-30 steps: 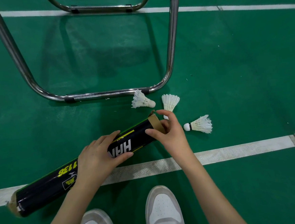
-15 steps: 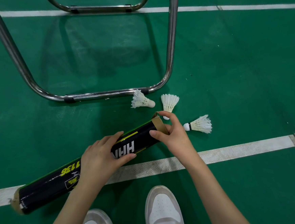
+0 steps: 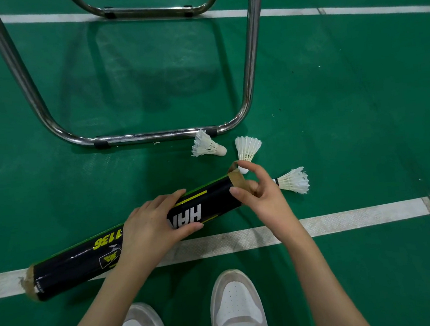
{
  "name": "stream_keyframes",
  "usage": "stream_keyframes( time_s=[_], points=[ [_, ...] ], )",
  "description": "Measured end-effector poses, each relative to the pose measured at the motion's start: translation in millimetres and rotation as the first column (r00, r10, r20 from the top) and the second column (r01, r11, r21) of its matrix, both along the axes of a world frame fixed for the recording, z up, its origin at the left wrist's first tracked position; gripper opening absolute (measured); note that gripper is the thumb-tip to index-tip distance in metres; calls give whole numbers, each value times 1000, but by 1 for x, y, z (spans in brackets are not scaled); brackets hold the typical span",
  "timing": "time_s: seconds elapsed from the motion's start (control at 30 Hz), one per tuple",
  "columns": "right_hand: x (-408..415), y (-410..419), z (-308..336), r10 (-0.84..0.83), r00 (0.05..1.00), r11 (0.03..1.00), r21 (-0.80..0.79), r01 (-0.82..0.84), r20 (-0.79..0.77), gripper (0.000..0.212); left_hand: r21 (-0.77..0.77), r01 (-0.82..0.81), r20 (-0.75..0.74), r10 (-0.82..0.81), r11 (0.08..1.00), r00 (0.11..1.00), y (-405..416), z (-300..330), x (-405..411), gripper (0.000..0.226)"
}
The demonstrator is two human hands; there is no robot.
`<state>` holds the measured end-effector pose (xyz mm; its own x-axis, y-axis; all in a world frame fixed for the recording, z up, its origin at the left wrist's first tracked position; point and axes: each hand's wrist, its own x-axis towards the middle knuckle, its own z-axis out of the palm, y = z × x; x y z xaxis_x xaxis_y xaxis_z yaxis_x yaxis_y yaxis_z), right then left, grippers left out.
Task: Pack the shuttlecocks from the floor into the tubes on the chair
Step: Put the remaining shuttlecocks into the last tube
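— Since a second ago the right hand (image 3: 264, 197) has lifted its index finger off the tube (image 3: 137, 235) rim and curled it higher; the tube has barely shifted.

— Where does the tube lie?

— On the green floor (image 3: 345, 101), slanting from low on the far side of the left hand (image 3: 153, 227) up to the right hand, and crossing the white court line (image 3: 342, 219). Its open cardboard mouth sits against the right hand's fingers.

— And the hands' state?

— Left hand wraps over the tube's middle, fingers above and thumb below, gripping it. Right hand is curled at the mouth, thumb pressed on the black wall near the rim, fingers arched over the opening. Whether it pinches the rim itself I cannot tell.

— What is around?

— Three shuttlecocks on the floor. One shuttlecock (image 3: 248, 148) lies just beyond the right fingertips, cork toward them, touching or nearly so. A second shuttlecock (image 3: 206, 146) lies beyond and inward of that hand, its feathers against the chrome chair frame (image 3: 155, 136). A third shuttlecock (image 3: 293, 181) lies just outward of the right hand, cork partly hidden behind the knuckles.

— Anything nearer?

— Two pale shoes (image 3: 237, 307) below the forearms.
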<state>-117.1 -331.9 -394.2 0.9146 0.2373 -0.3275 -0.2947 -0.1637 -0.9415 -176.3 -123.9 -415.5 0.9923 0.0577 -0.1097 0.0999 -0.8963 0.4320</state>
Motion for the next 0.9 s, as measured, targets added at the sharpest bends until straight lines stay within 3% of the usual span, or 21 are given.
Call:
stream_keyframes(
  time_s=[0.17, 0.3, 0.4, 0.57, 0.7, 0.9],
  points=[
    [4, -21, -1, -158, 972, 971, -150, 185, 175, 25, -11, -16, 16, 16, 1000, 1000, 2, 1, 4, 84],
    [12, -46, -10, -279, 908, 869, -320, 377, 311, 24, -6, -23, 18, 24, 1000, 1000, 2, 2, 4, 85],
    [16, -64, -15, -279, 889, 803, -419, 424, 364, 28, 0, -13, 12, 13, 1000, 1000, 1, 1, 4, 86],
    [21, -81, -29, -275, 901, 713, -557, 425, 336, 44, 20, -2, 13, 2, 1000, 1000, -3, -2, 2, 85],
    [19, -83, -37, -345, 907, 736, -531, 421, 242, 49, 26, 2, 9, -3, 1000, 1000, -3, -3, 2, 85],
    [13, -81, -40, -397, 903, 759, -495, 424, 165, 39, 23, 7, -8, -7, 1000, 1000, -4, -3, 2, 87]
  ],
)
